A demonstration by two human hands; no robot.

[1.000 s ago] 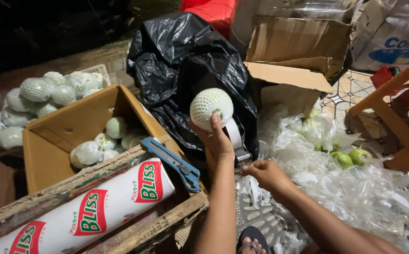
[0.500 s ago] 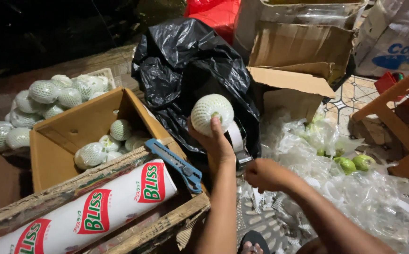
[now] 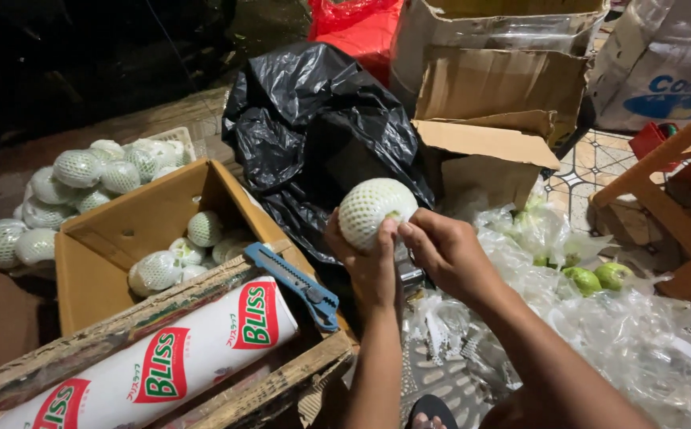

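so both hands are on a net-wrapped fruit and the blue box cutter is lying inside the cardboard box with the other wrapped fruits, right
Not quite. Both the left hand and right hand are on the net-wrapped fruit, but the head view shows the blue box cutter lying on the wooden crate, outside the cardboard box.

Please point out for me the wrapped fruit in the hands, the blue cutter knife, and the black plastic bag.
wrapped fruit point(image 3: 373, 210), head view, middle of its white foam net.
blue cutter knife point(image 3: 291, 284), head view, middle of its handle.
black plastic bag point(image 3: 313, 127), head view, its crumpled front.
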